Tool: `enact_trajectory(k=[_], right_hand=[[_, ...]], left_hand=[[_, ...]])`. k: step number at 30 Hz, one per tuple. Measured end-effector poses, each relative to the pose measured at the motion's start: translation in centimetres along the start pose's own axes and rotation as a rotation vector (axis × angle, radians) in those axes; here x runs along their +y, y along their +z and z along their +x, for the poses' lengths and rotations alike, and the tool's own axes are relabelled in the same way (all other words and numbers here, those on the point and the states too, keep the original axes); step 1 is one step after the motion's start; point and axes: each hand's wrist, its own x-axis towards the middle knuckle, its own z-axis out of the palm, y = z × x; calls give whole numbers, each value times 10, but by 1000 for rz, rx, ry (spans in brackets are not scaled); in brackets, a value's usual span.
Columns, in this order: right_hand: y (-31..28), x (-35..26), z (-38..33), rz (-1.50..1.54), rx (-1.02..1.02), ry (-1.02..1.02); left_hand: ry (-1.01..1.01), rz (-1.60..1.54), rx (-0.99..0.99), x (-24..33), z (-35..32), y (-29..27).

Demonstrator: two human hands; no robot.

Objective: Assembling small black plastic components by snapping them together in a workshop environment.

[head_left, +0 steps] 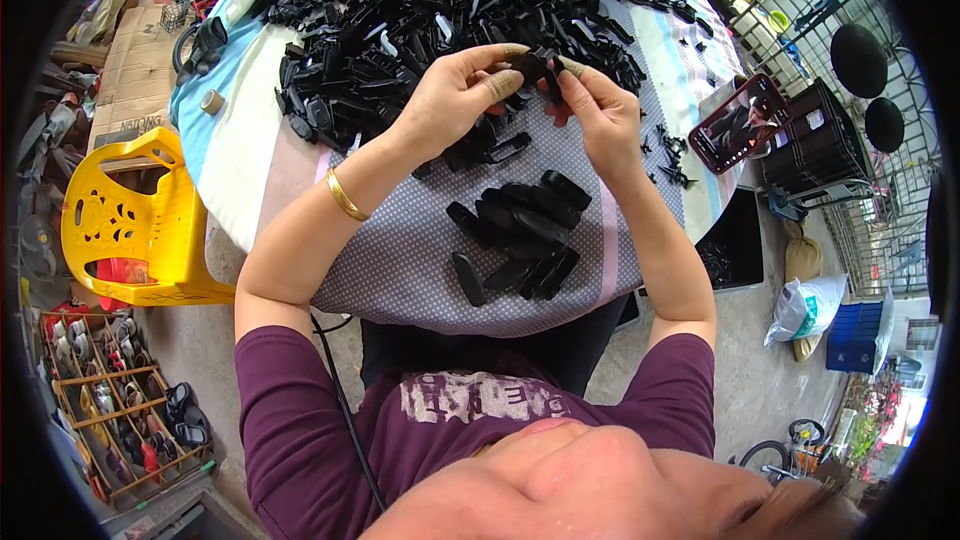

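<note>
Above the table's middle, my left hand (468, 90), with tape round a finger and the thumb, is closed on a black plastic part (533, 64). My right hand (600, 112) pinches a small dark piece (554, 80) against that part; its exact shape is hidden by the fingers. Just beyond both hands spreads a big heap of black plastic parts (370, 30), with a few pale ones among them. Nearer to me, between my forearms, lies a small group of similar elongated black parts (530, 225). Tiny black pieces (673, 155) are scattered right of my right hand.
A patterned cloth covers the round table (390, 260). A phone (740, 122) stands at its right edge, and a tape roll (212, 101) sits at the left. Beside the table are a yellow plastic chair (130, 210), stacked black crates (820, 140) and a shoe rack (110, 400).
</note>
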Motion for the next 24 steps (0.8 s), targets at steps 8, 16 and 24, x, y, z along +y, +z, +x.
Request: enact_trajectory(k=[8,16,24], right_hand=[[2,2,-1,-185,-89,-86],[8,5,-6,-195,-68,-113],[9,6,-8,-145,-42,-170]], left_hand=[[11,143,-8,-3,-3,-1],[69,78,34,3,-6,4],[109,78,27,4,-7,4]])
